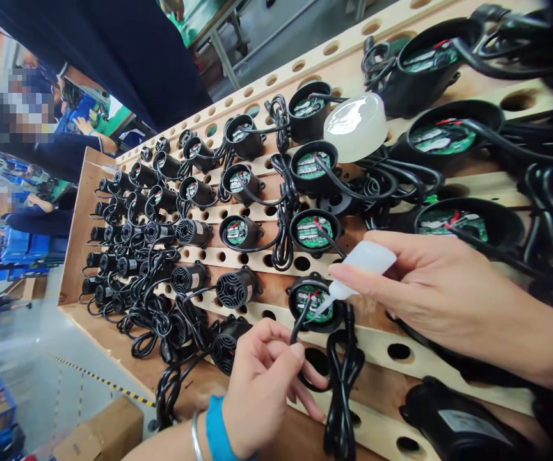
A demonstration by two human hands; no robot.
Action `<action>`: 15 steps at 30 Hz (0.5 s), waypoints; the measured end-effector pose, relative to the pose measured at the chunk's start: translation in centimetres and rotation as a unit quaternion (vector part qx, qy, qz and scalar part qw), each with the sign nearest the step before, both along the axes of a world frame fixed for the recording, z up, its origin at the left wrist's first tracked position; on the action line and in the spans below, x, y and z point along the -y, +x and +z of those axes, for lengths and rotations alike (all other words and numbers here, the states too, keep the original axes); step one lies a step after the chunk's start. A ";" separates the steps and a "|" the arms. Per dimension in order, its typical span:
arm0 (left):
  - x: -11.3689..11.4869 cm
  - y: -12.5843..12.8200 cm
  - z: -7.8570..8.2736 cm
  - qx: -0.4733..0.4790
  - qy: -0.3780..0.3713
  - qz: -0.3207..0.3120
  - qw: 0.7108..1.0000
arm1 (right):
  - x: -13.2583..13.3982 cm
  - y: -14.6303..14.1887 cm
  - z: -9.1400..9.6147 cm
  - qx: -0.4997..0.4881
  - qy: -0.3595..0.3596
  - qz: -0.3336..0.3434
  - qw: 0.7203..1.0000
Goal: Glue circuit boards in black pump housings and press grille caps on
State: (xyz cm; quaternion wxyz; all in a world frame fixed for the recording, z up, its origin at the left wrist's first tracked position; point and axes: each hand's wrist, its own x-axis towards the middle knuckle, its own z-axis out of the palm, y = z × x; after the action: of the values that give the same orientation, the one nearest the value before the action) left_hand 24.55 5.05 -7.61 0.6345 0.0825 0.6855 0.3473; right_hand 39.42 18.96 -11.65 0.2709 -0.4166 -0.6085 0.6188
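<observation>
My right hand [442,301] grips a small white squeeze bottle [368,261], tilted down to the left. Its thin nozzle points into a round black housing [296,291], with the tip at the green circuit board [323,308] inside; whether it touches cannot be made out. My left hand [267,384], with a blue band and a silver bangle at the wrist, pinches the black cable [300,320] that comes out of this housing. Just right of the left fingers hangs a tied cable bundle [341,390].
Rows of similar black housings [240,232] with cables stand on a wooden rack [382,349] with round holes. A translucent whitish round piece [356,128] sits among them. Beyond the rack, co-workers in dark clothes [127,51] are at work; a cardboard box [106,432] stands at lower left.
</observation>
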 end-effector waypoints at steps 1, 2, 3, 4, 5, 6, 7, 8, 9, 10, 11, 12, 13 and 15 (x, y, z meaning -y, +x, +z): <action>0.0 0.0 0.0 0.000 0.000 -0.001 1.000 | 0.0 0.0 -0.1 -0.001 -0.003 0.000 1.000; 0.0 0.0 0.0 -0.001 0.000 -0.001 1.000 | 0.0 0.0 -0.1 -0.004 -0.006 0.002 1.000; 0.1 0.0 0.0 -0.001 -0.001 -0.002 1.000 | 0.0 0.0 -0.2 -0.006 -0.011 0.004 1.000; 0.1 0.0 0.1 -0.002 0.000 -0.002 1.000 | 0.0 0.0 -0.3 -0.009 -0.014 0.005 1.000; 0.1 0.0 0.1 -0.002 0.000 -0.003 1.000 | 0.1 0.1 -0.3 -0.010 -0.018 0.005 1.000; 0.2 0.0 0.1 -0.001 0.001 -0.003 1.000 | 0.1 0.2 -0.4 -0.011 -0.021 0.005 1.000; 0.2 0.0 0.2 0.000 0.003 -0.004 1.000 | 0.1 0.2 -0.4 -0.011 -0.023 0.006 1.000; 0.2 0.0 0.1 0.001 0.003 -0.005 1.000 | 0.2 0.3 -0.5 -0.012 -0.024 0.005 1.000; 0.3 0.0 0.1 0.002 0.004 -0.007 1.000 | 0.2 0.3 -0.5 -0.012 -0.023 0.005 1.000; 0.3 0.0 0.1 0.001 0.005 -0.008 1.000 | 0.2 0.4 -0.5 -0.013 -0.022 0.006 1.000; 0.3 0.0 0.0 0.001 0.006 -0.008 1.000 | 0.2 0.4 -0.5 -0.015 -0.023 0.006 1.000; 0.3 0.0 0.0 0.000 0.007 -0.008 1.000 | 0.2 0.3 -0.5 -0.017 -0.024 0.005 1.000; 0.3 -0.1 -0.1 0.000 0.007 -0.007 1.000 | 0.1 0.3 -0.5 -0.019 -0.026 0.004 0.999; 0.3 -0.1 -0.1 0.000 0.007 -0.007 1.000 | 0.1 0.3 -0.4 -0.023 -0.026 -0.001 0.999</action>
State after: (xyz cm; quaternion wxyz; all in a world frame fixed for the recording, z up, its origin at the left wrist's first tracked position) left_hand 24.45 4.74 -7.73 0.6360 0.0919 0.6827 0.3478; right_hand 39.72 18.86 -12.03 0.2747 -0.4099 -0.5851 0.6435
